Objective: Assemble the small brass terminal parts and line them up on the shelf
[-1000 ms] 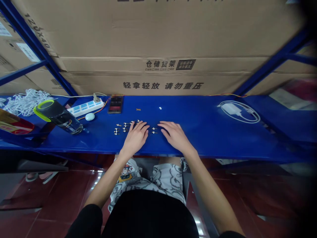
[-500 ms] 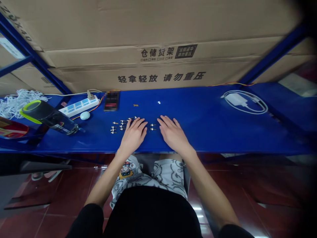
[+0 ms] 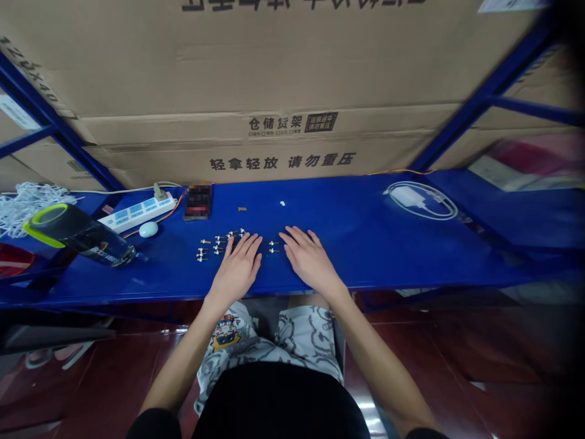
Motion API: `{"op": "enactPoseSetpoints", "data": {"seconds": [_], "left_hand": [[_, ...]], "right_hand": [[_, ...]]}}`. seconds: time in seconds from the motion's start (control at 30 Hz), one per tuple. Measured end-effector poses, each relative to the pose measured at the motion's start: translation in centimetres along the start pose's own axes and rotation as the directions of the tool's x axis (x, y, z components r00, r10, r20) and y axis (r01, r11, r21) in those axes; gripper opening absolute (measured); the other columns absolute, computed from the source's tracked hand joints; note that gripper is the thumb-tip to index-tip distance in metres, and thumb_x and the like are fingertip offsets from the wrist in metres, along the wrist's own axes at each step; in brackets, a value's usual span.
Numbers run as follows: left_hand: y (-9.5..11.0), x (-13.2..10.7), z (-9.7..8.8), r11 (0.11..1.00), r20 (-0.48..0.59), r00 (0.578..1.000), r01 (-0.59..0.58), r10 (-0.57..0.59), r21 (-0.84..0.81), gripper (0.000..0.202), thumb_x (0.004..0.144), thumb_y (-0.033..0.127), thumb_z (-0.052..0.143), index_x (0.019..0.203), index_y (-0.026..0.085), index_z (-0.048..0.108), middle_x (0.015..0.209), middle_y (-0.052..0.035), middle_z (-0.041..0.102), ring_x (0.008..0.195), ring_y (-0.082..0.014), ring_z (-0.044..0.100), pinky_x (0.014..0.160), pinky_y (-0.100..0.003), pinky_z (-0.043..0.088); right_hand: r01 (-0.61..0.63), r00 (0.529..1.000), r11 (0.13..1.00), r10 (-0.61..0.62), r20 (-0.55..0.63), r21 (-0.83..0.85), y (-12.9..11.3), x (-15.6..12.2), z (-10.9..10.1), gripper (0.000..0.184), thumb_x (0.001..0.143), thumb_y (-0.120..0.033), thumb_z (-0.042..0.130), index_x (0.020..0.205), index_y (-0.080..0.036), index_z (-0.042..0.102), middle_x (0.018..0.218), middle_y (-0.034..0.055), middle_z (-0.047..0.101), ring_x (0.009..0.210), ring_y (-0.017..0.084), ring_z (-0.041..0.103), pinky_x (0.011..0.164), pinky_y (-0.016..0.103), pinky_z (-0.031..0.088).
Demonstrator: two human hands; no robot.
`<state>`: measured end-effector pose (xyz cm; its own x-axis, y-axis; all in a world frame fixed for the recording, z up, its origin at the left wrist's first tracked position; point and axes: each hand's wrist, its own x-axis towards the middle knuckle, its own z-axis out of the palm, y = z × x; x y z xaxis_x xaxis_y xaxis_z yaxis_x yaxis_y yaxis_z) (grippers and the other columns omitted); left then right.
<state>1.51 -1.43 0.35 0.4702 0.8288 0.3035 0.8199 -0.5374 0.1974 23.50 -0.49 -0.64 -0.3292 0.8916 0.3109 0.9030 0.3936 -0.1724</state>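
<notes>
My left hand lies flat on the blue shelf top, fingers stretched out and nothing held. Just beyond and to its left, several small white-and-brass screw-like pieces sit in loose rows, some partly hidden by its fingers. My right hand also rests flat with its fingers extended and holds nothing. Between the two hands lie two more of these small pieces, touching neither hand. Their exact kind is too small to make out.
A tiny white bit and a brown scrap lie farther back. To the left are a dark bottle, a power strip, a pale oval object and a blurred-out dark device. A coiled white charger lies right.
The view has tilted up and shifted slightly right, so everything appears lower and farther left. Both hands keep the same flat pose, and the small pieces look unmoved.
</notes>
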Motion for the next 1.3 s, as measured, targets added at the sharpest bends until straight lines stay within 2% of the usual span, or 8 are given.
{"op": "enactPoseSetpoints", "data": {"seconds": [0.1, 0.27, 0.53, 1.03, 1.3], "left_hand": [[-0.16, 0.23, 0.31, 1.0, 0.012, 1.0, 0.005, -0.005, -0.001, 0.045, 0.108, 0.029, 0.032, 0.147, 0.018, 0.051, 0.155, -0.0088, 0.051, 0.15, -0.0255, 0.038, 0.127, -0.056, 0.023], [-0.35, 0.33, 0.49, 1.0, 0.017, 1.0, 0.0, 0.0, -0.01, 0.045, 0.108, 0.03, 0.031, 0.145, 0.016, 0.053, 0.155, -0.0093, 0.05, 0.15, -0.0247, 0.038, 0.128, -0.05, 0.025], [-0.08, 0.32, -0.01, 1.0, 0.044, 0.999, 0.005, -0.006, 0.009, 0.049, 0.11, 0.029, 0.024, 0.151, 0.015, 0.047, 0.161, -0.009, 0.043, 0.155, -0.0247, 0.028, 0.129, -0.054, 0.018], [-0.01, 0.36, 0.01, 0.999, 0.033, 0.999, 0.038, -0.038, -0.005, 0.046, 0.109, 0.028, 0.028, 0.148, 0.019, 0.05, 0.158, -0.0078, 0.047, 0.153, -0.0244, 0.032, 0.128, -0.056, 0.019], [-0.1, 0.41, 0.13, 0.999, 0.036, 0.999, 0.041, -0.04, -0.02, 0.046, 0.109, 0.029, 0.028, 0.148, 0.018, 0.05, 0.159, -0.0082, 0.046, 0.153, -0.0247, 0.032, 0.128, -0.056, 0.018]], "right_hand": [[0.004, 1.0, 1.0, -0.004, -0.006, -0.002, 0.07, -0.01, 0.04, 0.049, 0.106, -0.027, 0.027, 0.145, -0.017, 0.056, 0.154, 0.0146, 0.052, 0.145, 0.03, 0.045, 0.12, 0.057, 0.03], [0.007, 1.0, 1.0, -0.007, -0.002, -0.008, 0.24, -0.01, 0.23, 0.049, 0.107, -0.028, 0.027, 0.145, -0.017, 0.055, 0.154, 0.0144, 0.052, 0.145, 0.03, 0.045, 0.12, 0.057, 0.03], [0.006, 1.0, 1.0, -0.005, 0.022, -0.026, -0.04, 0.06, -0.19, 0.05, 0.107, -0.026, 0.027, 0.145, -0.013, 0.056, 0.154, 0.0171, 0.052, 0.145, 0.032, 0.044, 0.121, 0.056, 0.029], [0.008, 1.0, 1.0, -0.008, 0.001, -0.002, -0.01, 0.04, -0.14, 0.049, 0.106, -0.027, 0.027, 0.144, -0.016, 0.056, 0.153, 0.0157, 0.053, 0.145, 0.031, 0.045, 0.12, 0.058, 0.031], [0.006, 1.0, 1.0, -0.006, 0.015, -0.014, 0.09, 0.03, -0.05, 0.051, 0.107, -0.029, 0.025, 0.144, -0.013, 0.056, 0.153, 0.0163, 0.052, 0.146, 0.032, 0.044, 0.12, 0.058, 0.03]]}}
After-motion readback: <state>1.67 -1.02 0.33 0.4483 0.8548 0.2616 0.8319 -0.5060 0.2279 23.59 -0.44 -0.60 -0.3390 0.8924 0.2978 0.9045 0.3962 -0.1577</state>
